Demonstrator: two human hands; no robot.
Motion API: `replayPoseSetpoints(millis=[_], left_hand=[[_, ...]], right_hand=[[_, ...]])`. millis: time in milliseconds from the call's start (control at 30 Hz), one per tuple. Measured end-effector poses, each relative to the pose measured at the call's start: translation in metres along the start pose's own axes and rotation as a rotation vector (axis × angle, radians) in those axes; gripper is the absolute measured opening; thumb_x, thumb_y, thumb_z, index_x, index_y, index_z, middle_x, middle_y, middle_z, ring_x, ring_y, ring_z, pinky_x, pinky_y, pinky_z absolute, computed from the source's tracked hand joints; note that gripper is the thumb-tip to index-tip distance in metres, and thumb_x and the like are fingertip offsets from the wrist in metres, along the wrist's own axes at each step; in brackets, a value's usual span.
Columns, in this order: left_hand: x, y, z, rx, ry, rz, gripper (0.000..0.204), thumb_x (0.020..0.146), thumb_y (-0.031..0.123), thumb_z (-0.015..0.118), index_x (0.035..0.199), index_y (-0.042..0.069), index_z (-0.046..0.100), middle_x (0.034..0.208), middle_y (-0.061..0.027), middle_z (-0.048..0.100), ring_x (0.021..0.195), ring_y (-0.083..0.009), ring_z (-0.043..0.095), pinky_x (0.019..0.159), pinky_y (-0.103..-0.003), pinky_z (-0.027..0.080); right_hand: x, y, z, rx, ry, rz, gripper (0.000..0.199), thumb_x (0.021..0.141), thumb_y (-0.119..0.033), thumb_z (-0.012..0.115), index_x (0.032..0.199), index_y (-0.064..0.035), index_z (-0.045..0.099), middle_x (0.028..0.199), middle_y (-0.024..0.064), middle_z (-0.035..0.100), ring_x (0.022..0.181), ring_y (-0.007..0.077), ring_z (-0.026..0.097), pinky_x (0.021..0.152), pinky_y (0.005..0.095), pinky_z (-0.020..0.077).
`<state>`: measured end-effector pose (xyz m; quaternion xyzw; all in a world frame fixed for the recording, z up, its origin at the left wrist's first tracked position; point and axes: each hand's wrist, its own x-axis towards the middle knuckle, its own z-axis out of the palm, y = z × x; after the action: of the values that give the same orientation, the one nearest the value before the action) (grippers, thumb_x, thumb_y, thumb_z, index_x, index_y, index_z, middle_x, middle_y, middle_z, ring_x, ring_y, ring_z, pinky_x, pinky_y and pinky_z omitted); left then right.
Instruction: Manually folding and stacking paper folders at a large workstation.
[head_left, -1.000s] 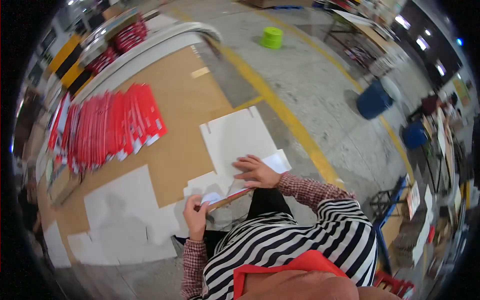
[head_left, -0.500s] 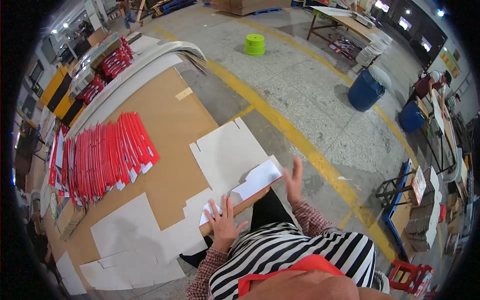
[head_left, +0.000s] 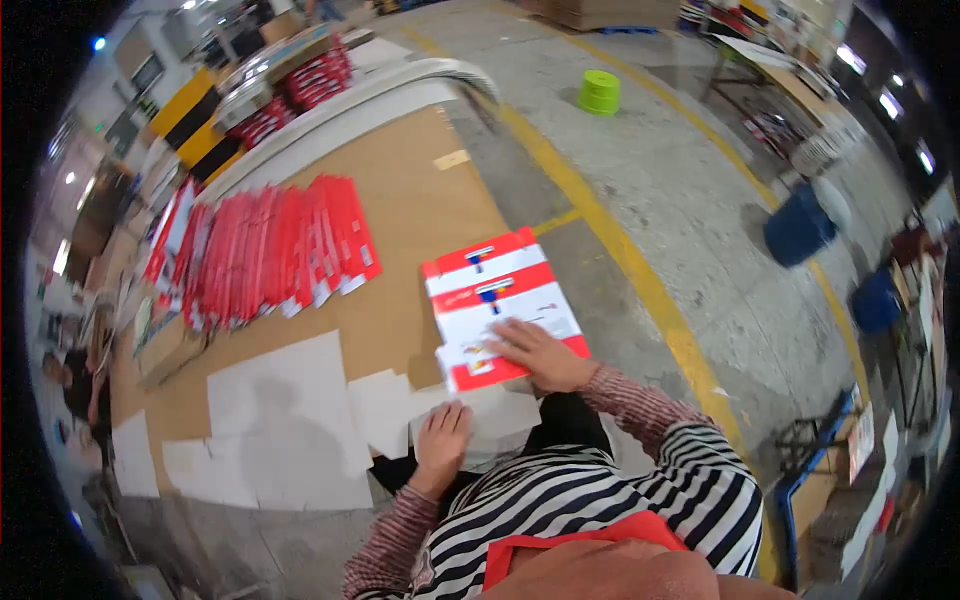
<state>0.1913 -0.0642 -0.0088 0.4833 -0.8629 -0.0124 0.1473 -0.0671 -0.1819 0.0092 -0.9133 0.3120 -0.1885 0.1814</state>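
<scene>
A flat red-and-white printed carton [head_left: 505, 290] lies at the near right edge of the cardboard-covered table. My right hand [head_left: 545, 355] rests flat on its near part, fingers stretched toward the left. Close to the table's near edge, my left hand [head_left: 443, 445] lies on pale cardboard [head_left: 385, 415], fingers straight, holding nothing. A gap separates it from the carton's near corner. Farther left, a long row of red folded cartons [head_left: 275, 245] leans together on the brown cardboard [head_left: 420, 200].
Grey cardboard sheets [head_left: 280, 430] cover the table's near left. A curved white stack of sheets [head_left: 400, 80] runs along its far edge. On the floor stand a green stool [head_left: 599, 92] and a blue barrel [head_left: 800, 225]. At far left is another person [head_left: 78, 385].
The carton blank now lies flat, printed side up, instead of standing folded at the edge. My right hand has come down onto it; my left hand has moved off it. The view has shifted.
</scene>
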Motion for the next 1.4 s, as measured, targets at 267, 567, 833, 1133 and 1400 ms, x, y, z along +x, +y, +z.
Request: replayPoseSetpoints(millis=[267, 567, 833, 1133, 1400], left_hand=[[0.070, -0.106, -0.021, -0.634, -0.514, -0.437, 0.031, 0.079, 0.030, 0.071, 0.090, 0.002, 0.065, 0.074, -0.0124, 0.064, 0.070, -0.0205, 0.062, 0.061, -0.037, 0.047], [-0.002, -0.056, -0.007, -0.311, 0.080, -0.689, 0.035, 0.075, 0.014, 0.067, 0.105, -0.001, 0.058, 0.100, -0.0135, 0.062, 0.092, -0.0323, 0.059, 0.076, -0.039, 0.047], [-0.070, 0.001, -0.015, -0.043, -0.315, -0.210, 0.077, 0.076, 0.023, 0.061, 0.141, 0.002, 0.027, 0.151, -0.0131, 0.023, 0.141, -0.0272, 0.019, 0.109, -0.054, 0.018], [-0.050, 0.007, -0.004, -0.344, 0.725, -0.991, 0.053, 0.074, 0.013, 0.074, 0.119, 0.002, 0.050, 0.109, -0.0106, 0.055, 0.097, -0.0317, 0.051, 0.099, -0.043, 0.031], [-0.045, 0.012, 0.023, -1.515, 1.117, -1.436, 0.032, 0.083, 0.010, 0.068, 0.107, 0.003, 0.048, 0.099, -0.0074, 0.058, 0.085, -0.0149, 0.058, 0.068, -0.030, 0.049]], right_hand=[[0.006, -0.003, 0.013, -0.223, -0.016, -0.031, 0.065, 0.090, -0.056, 0.042, 0.142, -0.0178, 0.035, 0.152, 0.0157, 0.019, 0.139, 0.0410, 0.013, 0.111, 0.0540, 0.0130], [0.047, -0.003, 0.039, 0.313, -0.026, -0.082, 0.039, 0.082, -0.029, 0.064, 0.111, -0.0042, 0.057, 0.110, 0.0197, 0.051, 0.094, 0.0343, 0.053, 0.078, 0.0411, 0.0455], [0.061, -0.021, 0.066, 0.272, -0.196, -0.493, 0.051, 0.079, -0.036, 0.067, 0.124, -0.0146, 0.057, 0.128, 0.0189, 0.048, 0.117, 0.0349, 0.047, 0.098, 0.0438, 0.0392], [0.057, -0.007, 0.047, 0.386, -0.153, -0.438, 0.039, 0.074, -0.033, 0.074, 0.103, -0.0075, 0.067, 0.111, 0.0122, 0.058, 0.100, 0.0286, 0.055, 0.084, 0.0358, 0.0480], [0.051, -0.009, 0.044, 0.398, -0.304, -0.401, 0.044, 0.075, -0.034, 0.072, 0.107, -0.0049, 0.066, 0.114, 0.0128, 0.054, 0.106, 0.0295, 0.049, 0.090, 0.0375, 0.0440]])
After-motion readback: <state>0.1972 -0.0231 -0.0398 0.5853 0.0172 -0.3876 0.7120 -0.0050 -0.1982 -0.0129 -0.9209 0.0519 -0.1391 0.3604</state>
